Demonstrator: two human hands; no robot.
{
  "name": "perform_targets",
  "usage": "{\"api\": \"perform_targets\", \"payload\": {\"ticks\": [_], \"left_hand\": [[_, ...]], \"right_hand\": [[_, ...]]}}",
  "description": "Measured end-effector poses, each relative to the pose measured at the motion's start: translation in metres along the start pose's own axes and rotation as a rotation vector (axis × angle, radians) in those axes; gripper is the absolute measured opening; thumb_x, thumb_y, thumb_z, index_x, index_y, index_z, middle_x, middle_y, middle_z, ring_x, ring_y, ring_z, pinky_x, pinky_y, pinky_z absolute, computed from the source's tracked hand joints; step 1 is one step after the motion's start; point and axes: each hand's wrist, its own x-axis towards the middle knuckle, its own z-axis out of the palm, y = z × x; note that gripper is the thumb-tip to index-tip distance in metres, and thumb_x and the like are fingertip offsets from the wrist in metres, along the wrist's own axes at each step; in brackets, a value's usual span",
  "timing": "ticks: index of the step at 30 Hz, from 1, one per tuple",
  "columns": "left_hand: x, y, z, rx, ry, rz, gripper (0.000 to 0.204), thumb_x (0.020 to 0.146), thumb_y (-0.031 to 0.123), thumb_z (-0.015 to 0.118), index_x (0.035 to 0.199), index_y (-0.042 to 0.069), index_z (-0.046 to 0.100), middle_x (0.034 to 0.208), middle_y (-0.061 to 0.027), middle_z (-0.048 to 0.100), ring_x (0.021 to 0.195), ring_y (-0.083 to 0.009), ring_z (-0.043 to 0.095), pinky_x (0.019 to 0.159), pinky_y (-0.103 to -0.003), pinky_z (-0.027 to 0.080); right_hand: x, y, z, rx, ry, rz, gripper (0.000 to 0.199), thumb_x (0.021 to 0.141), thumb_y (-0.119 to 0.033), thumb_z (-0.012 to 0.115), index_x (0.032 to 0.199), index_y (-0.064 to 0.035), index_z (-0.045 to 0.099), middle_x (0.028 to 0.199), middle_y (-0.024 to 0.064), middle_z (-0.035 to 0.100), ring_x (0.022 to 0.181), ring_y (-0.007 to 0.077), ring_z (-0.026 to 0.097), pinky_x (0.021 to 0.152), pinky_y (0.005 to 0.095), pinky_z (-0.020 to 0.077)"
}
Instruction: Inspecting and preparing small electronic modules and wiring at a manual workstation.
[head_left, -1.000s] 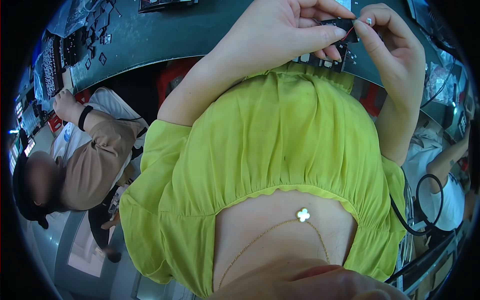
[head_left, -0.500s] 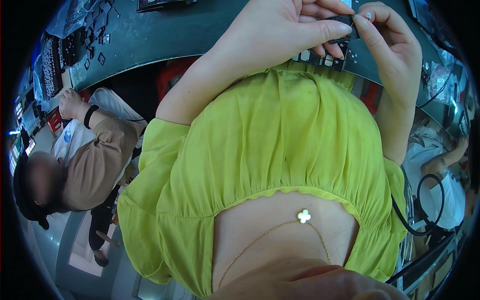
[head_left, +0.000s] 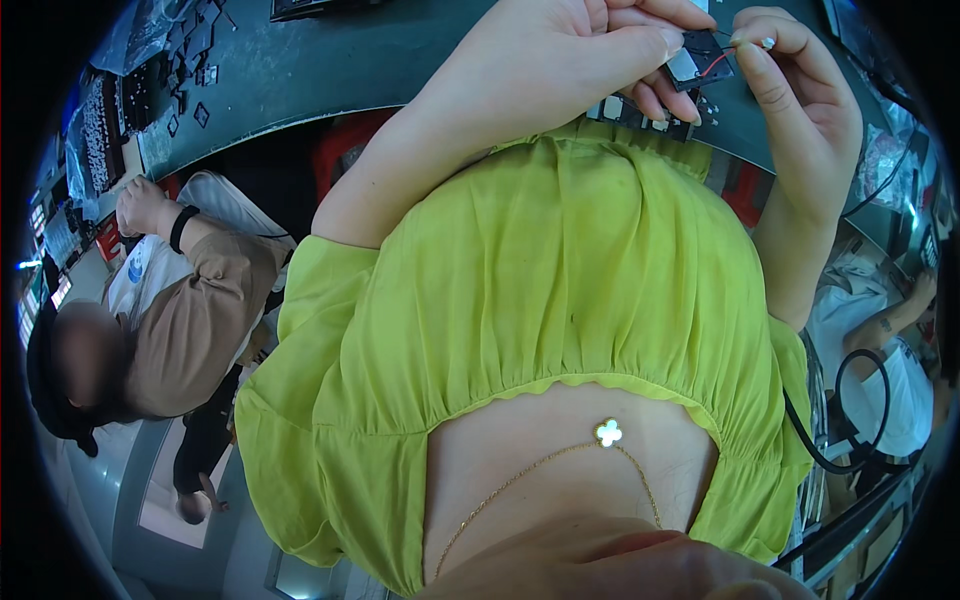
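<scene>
Over the near edge of the green work table, my left hand (head_left: 625,50) is closed, thumb and fingers gripping a small black square part (head_left: 712,78) with a pale silvery patch. A thin red wire (head_left: 716,64) leads from this part toward my right hand (head_left: 800,95). There my thumb and index finger pinch the wire, and its small white connector (head_left: 768,43) sticks out past the fingertips. Below my left fingers lies a dark frame with several pale pads (head_left: 640,115), partly hidden by the hand.
Loose black diamond-shaped pieces (head_left: 203,113) and clear plastic bags (head_left: 135,40) lie on the table (head_left: 330,75) at the far left. A dark device (head_left: 320,8) sits at the back edge. A person in a brown top (head_left: 205,320) is at left, another in white (head_left: 890,390) at right.
The black part has turned, so its silvery patch and red wire now show. My right hand has moved slightly right, drawing apart from my left, with the wire stretched between them.
</scene>
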Motion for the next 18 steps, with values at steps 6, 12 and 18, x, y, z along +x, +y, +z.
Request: {"api": "perform_targets", "payload": {"ticks": [6,12,18], "left_hand": [[0.000,0.001,0.001,0.018,-0.003,-0.016,0.022,0.090,0.001,0.046,0.110,-0.007,0.048,0.080,-0.0116,0.061,0.068,-0.0128,0.063,0.058,-0.017,0.051],[-0.002,0.002,0.001,0.055,-0.008,-0.036,0.024,0.088,-0.001,0.044,0.111,-0.008,0.047,0.083,-0.0128,0.061,0.069,-0.0131,0.063,0.059,-0.017,0.051],[-0.003,0.000,0.001,0.068,-0.041,-0.040,0.025,0.087,-0.002,0.045,0.111,-0.008,0.048,0.088,-0.0130,0.060,0.071,-0.0124,0.063,0.061,-0.016,0.050]], "right_hand": [[0.000,-0.002,-0.005,-0.051,-0.053,-0.009,0.006,0.079,0.001,0.059,0.083,-0.0006,0.054,0.081,0.0056,0.052,0.063,0.0085,0.043,0.056,0.0155,0.0346],[0.001,-0.009,-0.006,-0.121,-0.090,-0.012,0.006,0.078,0.001,0.059,0.082,-0.0005,0.055,0.081,0.0063,0.052,0.063,0.0096,0.043,0.057,0.0166,0.0349],[0.003,-0.013,-0.003,-0.260,-0.119,-0.011,0.007,0.074,0.002,0.060,0.078,-0.0008,0.055,0.078,0.0066,0.053,0.062,0.0115,0.043,0.058,0.0190,0.0356]]}}
